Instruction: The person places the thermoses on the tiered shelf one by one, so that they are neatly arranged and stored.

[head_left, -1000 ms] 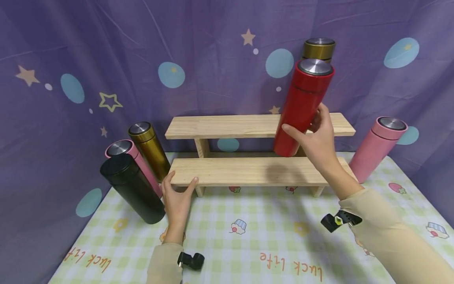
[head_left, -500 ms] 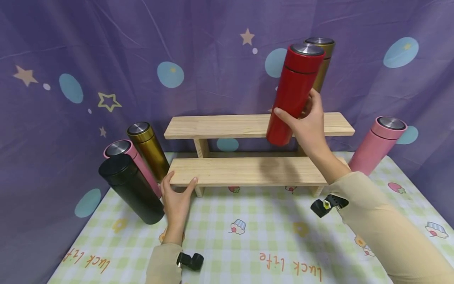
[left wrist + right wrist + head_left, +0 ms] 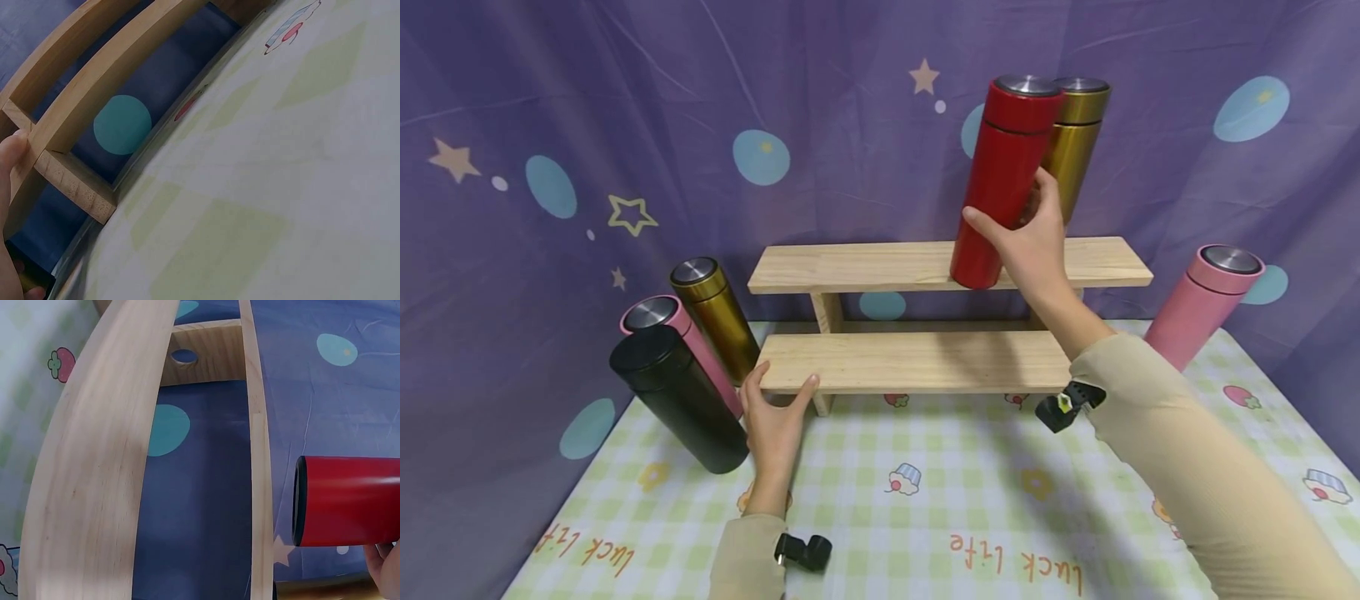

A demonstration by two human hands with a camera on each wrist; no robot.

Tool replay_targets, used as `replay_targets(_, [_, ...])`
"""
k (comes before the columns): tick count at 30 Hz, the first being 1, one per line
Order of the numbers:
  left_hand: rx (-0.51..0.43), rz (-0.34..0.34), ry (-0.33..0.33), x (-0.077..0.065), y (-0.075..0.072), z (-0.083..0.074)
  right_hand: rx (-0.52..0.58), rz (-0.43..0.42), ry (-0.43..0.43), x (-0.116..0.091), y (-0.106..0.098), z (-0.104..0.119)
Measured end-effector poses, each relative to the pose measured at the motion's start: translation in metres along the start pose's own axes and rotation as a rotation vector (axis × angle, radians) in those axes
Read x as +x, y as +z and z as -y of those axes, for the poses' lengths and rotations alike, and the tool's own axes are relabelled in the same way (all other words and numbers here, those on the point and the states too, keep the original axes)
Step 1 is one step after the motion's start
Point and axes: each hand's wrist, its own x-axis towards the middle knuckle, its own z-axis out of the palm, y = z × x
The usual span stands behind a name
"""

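My right hand [image 3: 1033, 242] grips a red thermos bottle [image 3: 1011, 175], thumb in front and fingers behind. The bottle tilts slightly, its base just above the upper shelf in the right wrist view. Behind it, a gold bottle [image 3: 1078, 154] stands on the upper shelf [image 3: 865, 265] of a two-step wooden rack. My left hand [image 3: 775, 429] holds the left front corner of the lower shelf [image 3: 887, 362], its thumb [image 3: 14, 149] on the front edge. Beside that hand stand a black bottle [image 3: 681, 400], a pink bottle [image 3: 655, 310] and another gold bottle [image 3: 718, 312].
A second pink bottle [image 3: 1206, 304] stands to the right of the rack. A green checked tablecloth [image 3: 865, 533] covers the table. A purple curtain [image 3: 850, 83] with stars and blue spots hangs behind the rack.
My right hand has carried the red bottle up and to the left, bringing it more upright and uncovering more of the gold bottle behind. My left hand stays at the shelf corner.
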Motion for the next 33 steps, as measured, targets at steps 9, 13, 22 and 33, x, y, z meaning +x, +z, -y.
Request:
replay_targets(9, [-0.001, 0.001, -0.009, 0.000, 0.000, -0.002, -0.034, 0.010, -0.015, 0.012, 0.008, -0.008])
replay_targets(13, [-0.003, 0.002, -0.010, 0.000, 0.000, -0.001, -0.052, 0.012, -0.011, 0.015, 0.012, -0.011])
replay_targets(22, [-0.007, 0.002, -0.011, 0.000, 0.001, -0.001, -0.155, 0.014, 0.013, 0.018, 0.020, -0.013])
replay_targets(33, [-0.014, 0.006, -0.010, 0.000, 0.000, -0.001, -0.225, 0.019, -0.005, 0.025, 0.026, -0.018])
